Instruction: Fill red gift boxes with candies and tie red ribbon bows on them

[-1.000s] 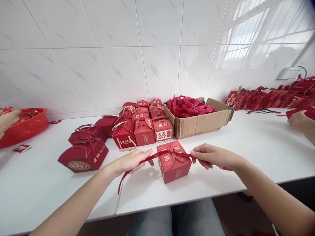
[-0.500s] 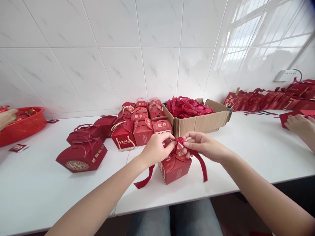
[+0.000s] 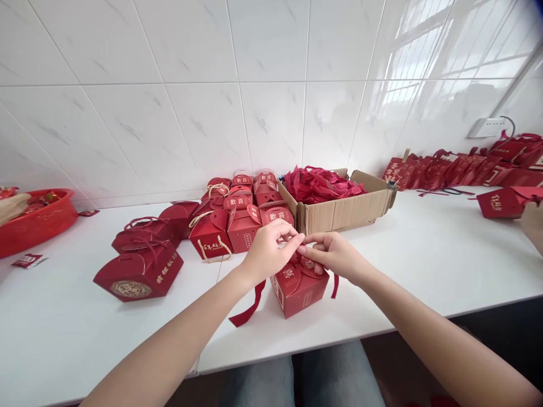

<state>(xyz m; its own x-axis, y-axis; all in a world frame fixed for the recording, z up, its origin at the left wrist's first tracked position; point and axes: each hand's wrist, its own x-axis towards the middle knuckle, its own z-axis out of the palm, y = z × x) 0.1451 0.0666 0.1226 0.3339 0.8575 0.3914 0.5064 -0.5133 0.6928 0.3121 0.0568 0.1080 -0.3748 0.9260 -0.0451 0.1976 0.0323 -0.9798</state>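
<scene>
"What's closest?"

"Knees in blue jeans (image 3: 265, 377), under the front edge of a white table (image 3: 360, 308)."

"And just past that edge?"

"A dark red ribbon (image 3: 250, 310). One tail trails down left of a red gift box (image 3: 299, 301); a shorter piece hangs at its right. The box stands upright on the table, between the two forearms."

"What are the hands doing?"

"The left hand (image 3: 270, 250) is closed, thumb and fingers pinching the ribbon over the box's lid. The right hand (image 3: 334, 254) meets it there, pinched on the ribbon too. The fingers hide most of the ribbon at that spot, so I can't tell how it's looped."

"What's farther out?"

"On the left, a red box with a gold emblem (image 3: 138, 278), and a red basin (image 3: 44, 219) with someone else's hand (image 3: 12, 207) at it. On the right, another person's hand (image 3: 533, 229), cut off by the picture's edge, is beside a red box with gold lettering (image 3: 498, 204); I can't tell its grip."

"And at the back?"

"A cluster of red boxes (image 3: 244, 229), touching a cardboard carton (image 3: 339, 216) heaped with red ribbons (image 3: 318, 185). A red row of packages (image 3: 441, 169) stands farther right, before the tiled wall (image 3: 190, 124)."
</scene>
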